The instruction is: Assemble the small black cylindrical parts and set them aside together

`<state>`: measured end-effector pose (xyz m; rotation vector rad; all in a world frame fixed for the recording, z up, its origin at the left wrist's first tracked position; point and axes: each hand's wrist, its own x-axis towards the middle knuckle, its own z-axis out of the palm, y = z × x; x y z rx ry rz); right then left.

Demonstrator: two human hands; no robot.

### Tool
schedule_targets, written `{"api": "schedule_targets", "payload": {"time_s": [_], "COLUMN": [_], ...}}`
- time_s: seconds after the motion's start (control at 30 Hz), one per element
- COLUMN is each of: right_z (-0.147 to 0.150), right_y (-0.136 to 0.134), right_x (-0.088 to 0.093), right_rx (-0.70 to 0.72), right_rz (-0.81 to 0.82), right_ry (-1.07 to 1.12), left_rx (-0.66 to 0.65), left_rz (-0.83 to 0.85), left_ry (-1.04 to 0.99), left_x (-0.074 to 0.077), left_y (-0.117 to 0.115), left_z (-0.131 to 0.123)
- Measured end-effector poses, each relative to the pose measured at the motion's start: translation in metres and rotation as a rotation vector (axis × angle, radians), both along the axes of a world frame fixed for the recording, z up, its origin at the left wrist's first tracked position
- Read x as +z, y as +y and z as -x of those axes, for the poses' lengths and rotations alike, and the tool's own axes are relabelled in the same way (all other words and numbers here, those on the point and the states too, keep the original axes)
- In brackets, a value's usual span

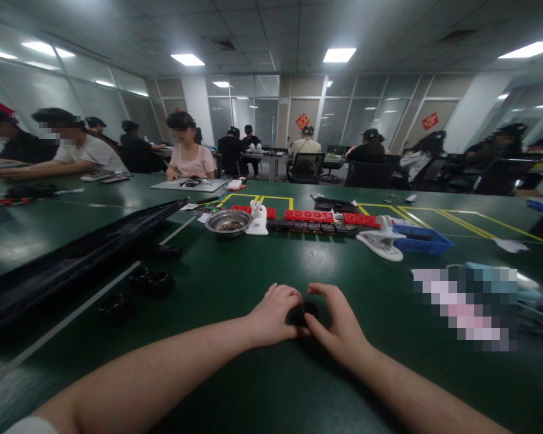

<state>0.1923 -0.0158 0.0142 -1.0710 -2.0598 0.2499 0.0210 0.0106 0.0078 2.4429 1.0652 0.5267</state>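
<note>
Both of my hands rest on the green table (262, 265) near its front edge. Between them sits a small black round part (302, 313). My left hand (274, 313) is curled with its fingers closed against the left side of the part. From the right, my right hand (337, 322) pinches the same part with bent fingers. Most of the part is hidden by my fingers. To the left lie several black rings (151, 280) on the table, apart from my hands.
A long black tray (72, 253) lies at the left. Further back stand a metal bowl (228, 222), a white device (257, 218), rows of red blocks (310, 215), a white clamp (380, 241) and a blue bin (423, 238). Other people sit at tables behind.
</note>
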Motion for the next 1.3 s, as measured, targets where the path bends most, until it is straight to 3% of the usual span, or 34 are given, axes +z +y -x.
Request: {"api": "schedule_targets", "payload": {"time_s": [0.1, 0.3, 0.47, 0.6, 0.83, 1.03, 1.2, 1.3], "right_z": [0.0004, 0.0009, 0.0025, 0.002, 0.0002, 0.002, 0.0015, 0.0012], "right_y": [0.0009, -0.0024, -0.0021, -0.0017, -0.0036, -0.002, -0.0038, -0.0037], "right_x": [-0.0005, 0.0013, 0.0031, 0.0058, 0.0038, 0.0026, 0.0042, 0.0041], "right_rx": [-0.048, 0.109, 0.017, 0.049, 0.124, -0.009, 0.133, 0.106], "right_rz": [0.017, 0.033, 0.067, 0.097, 0.07, 0.072, 0.055, 0.027], "right_ry": [-0.002, -0.012, -0.037, -0.039, -0.004, -0.008, -0.006, -0.002], "left_rx": [0.0, -0.001, 0.044, 0.086, -0.038, -0.039, -0.017, -0.022], "left_rz": [-0.021, -0.025, 0.007, 0.029, 0.036, -0.01, 0.009, 0.021], "left_ry": [-0.006, -0.016, -0.029, -0.034, -0.038, -0.053, -0.047, -0.038], "left_x": [-0.0007, -0.0017, -0.0009, 0.0009, -0.002, -0.0031, -0.0036, -0.0024], "left_y": [0.0001, 0.0013, 0.0009, 0.0009, 0.0051, 0.0043, 0.0041, 0.0039], "left_z": [-0.0004, -0.0004, -0.0019, -0.0016, 0.0027, 0.0011, 0.0007, 0.0006]}}
